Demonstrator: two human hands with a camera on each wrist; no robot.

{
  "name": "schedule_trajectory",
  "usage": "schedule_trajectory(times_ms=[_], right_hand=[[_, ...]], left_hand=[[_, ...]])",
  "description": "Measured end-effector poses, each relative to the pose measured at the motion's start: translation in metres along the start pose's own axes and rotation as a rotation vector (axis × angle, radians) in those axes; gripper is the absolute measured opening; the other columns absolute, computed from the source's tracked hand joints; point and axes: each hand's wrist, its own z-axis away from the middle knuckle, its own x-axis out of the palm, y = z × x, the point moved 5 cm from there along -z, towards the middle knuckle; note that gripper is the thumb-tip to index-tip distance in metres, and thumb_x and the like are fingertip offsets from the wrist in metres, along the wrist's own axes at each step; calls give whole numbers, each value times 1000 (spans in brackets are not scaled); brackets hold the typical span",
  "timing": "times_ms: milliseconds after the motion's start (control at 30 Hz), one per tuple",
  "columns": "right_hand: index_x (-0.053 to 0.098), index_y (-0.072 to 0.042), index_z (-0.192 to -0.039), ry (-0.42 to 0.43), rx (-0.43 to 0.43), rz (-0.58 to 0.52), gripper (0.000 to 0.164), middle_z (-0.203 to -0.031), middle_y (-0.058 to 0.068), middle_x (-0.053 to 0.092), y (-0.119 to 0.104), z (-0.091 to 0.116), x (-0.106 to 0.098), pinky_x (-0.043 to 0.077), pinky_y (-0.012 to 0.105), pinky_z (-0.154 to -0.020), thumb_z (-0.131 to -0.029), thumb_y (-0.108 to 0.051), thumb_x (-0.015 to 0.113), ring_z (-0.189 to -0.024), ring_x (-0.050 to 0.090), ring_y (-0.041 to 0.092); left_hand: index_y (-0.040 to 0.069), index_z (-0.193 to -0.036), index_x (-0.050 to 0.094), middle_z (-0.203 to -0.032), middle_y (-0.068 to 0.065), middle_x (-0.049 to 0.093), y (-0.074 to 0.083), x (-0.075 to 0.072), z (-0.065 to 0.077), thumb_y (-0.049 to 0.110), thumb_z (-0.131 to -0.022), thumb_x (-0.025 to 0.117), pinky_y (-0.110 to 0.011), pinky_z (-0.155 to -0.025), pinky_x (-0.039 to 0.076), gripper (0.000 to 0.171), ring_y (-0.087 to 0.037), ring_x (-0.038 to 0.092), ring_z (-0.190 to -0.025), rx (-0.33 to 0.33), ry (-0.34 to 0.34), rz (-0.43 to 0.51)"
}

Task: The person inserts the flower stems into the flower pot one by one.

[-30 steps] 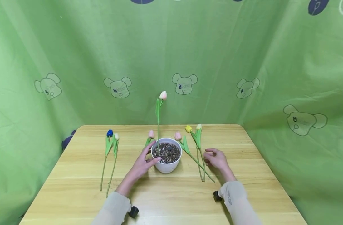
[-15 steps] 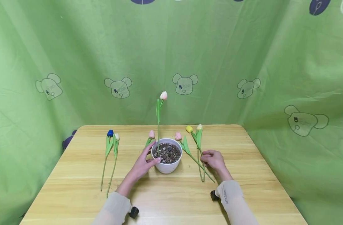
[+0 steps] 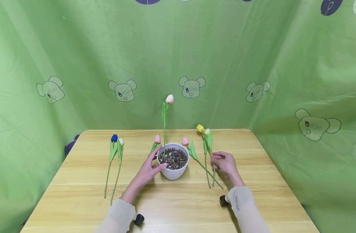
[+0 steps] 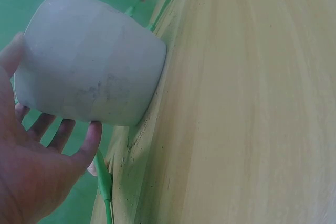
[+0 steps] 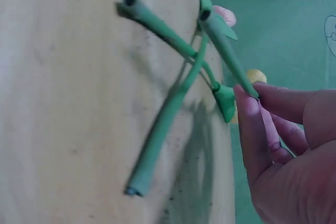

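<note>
My left hand [image 3: 147,170] grips the left side of a white flowerpot [image 3: 172,174], thumb near the front rim and fingers round the back. Dark gritty soil [image 3: 178,158] fills the pot, and a pale pink tulip [image 3: 169,99] stands upright in it. To the right, my right hand [image 3: 226,163] pinches the stem of a yellow tulip [image 3: 200,128] between thumb and index finger. That stem's lower end is raised off the table in the right wrist view. Beside it lie a white tulip [image 3: 207,131] and a pink tulip [image 3: 185,140], their stems crossing.
On the left of the wooden table [image 3: 178,207] lie a blue tulip [image 3: 114,138] and a white tulip [image 3: 121,141]. Another pink tulip [image 3: 157,139] lies partly hidden behind the pot. A green curtain [image 3: 154,58] hangs behind and at both sides.
My right hand reached left to the stems, took hold of the yellow tulip's stem and drew it slightly right and up. The left hand and pot have stayed put.
</note>
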Motion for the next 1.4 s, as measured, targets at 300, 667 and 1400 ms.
schedule_trajectory(times_ms=[300,667,1400], right_hand=[[55,7,-141,13,-48,-85,48,-121,20,65,-18,0,-7,64,22,-72,-96,-3,70,-85,71,13],[55,5,-142,10,-105,-127,49,-114,11,68,-46,6,-1,65,25,-78,-97,-4,70,-90,72,11],[50,6,-142,-65,-261,-306,48,-97,1,67,-112,22,35,66,28,-77,-96,8,64,-86,73,12]], left_hand=[[40,-160,33,-166,-11,35,0,0,-1,28,-93,78,-47,-113,51,82,-38,42,-147,0,2,6],[42,-160,33,-165,-11,37,-2,0,-1,30,-93,78,-49,-114,49,82,-39,42,-147,-11,7,2],[36,-162,32,-166,-13,35,-2,0,-2,30,-93,78,-52,-116,47,83,-41,41,-147,-11,5,2]])
